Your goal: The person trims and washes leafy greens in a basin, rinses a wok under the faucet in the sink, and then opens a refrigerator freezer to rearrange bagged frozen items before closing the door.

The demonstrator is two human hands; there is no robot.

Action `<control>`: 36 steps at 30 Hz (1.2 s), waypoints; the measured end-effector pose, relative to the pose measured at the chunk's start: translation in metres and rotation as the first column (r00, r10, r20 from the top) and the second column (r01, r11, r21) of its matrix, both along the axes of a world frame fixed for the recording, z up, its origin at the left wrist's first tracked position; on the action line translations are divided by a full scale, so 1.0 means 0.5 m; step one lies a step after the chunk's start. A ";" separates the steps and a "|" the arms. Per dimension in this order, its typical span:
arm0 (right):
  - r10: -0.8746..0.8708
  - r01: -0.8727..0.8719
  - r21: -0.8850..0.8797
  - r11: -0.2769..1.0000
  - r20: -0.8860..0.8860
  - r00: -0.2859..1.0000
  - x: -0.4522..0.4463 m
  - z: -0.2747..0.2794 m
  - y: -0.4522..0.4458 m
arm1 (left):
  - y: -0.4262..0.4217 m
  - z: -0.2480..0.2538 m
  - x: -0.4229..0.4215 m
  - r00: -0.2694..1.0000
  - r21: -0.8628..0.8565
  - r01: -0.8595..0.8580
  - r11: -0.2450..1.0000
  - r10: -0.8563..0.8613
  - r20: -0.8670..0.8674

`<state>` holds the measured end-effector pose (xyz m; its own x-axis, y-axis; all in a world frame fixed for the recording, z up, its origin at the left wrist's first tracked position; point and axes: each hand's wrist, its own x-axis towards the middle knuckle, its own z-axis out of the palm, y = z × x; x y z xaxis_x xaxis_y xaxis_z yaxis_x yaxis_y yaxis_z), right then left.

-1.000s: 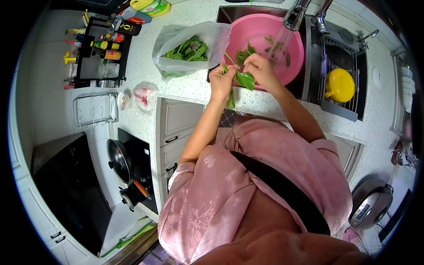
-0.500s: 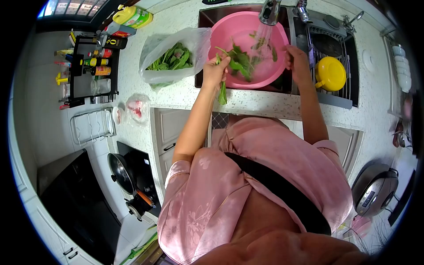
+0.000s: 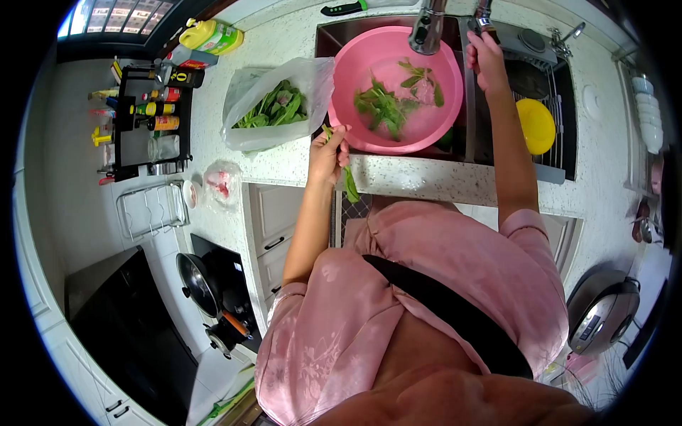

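My left hand (image 3: 327,157) is closed around a leafy green stem (image 3: 350,186) at the near left rim of the pink basin (image 3: 342,117). The leaf hangs down over the counter edge. Loose green leaves (image 3: 383,106) lie in the water in the basin. Over the basin's far side is the faucet spout (image 3: 428,32), with no stream showing below it. My right hand (image 3: 487,62) is up at the faucet handle (image 3: 483,15), its fingers curled at the lower end. Left of the basin sits a clear plastic bag (image 3: 238,138) of leafy greens (image 3: 277,106).
A yellow bowl (image 3: 536,126) rests in the rack in the right sink. A knife (image 3: 344,8) lies behind the basin. Bagged meat (image 3: 222,183) is on the left counter, near a bottle shelf (image 3: 128,117). A pan (image 3: 199,284) stands on the stove.
My right hand has moved from the basin's right rim up to the faucet handle. The running water has stopped. My left hand has drawn back toward me with the green stem.
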<state>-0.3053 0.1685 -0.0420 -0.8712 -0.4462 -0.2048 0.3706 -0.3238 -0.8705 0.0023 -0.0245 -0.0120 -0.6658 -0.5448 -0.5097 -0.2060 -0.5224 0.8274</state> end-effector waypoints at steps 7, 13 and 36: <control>0.367 -0.368 0.068 0.927 -0.351 0.861 0.285 -0.054 -0.123 | 0.014 -0.036 -0.025 0.997 0.349 -0.030 0.937 0.051 -0.050; 0.476 0.134 0.484 0.865 -0.875 0.084 0.390 0.008 -0.146 | 0.067 -0.031 -0.082 0.983 0.562 -0.091 0.822 0.164 -0.080; 0.743 0.157 0.946 0.282 -0.319 0.588 0.099 -0.464 -0.258 | -0.040 -0.112 -0.031 1.000 0.537 0.000 0.843 -0.005 0.008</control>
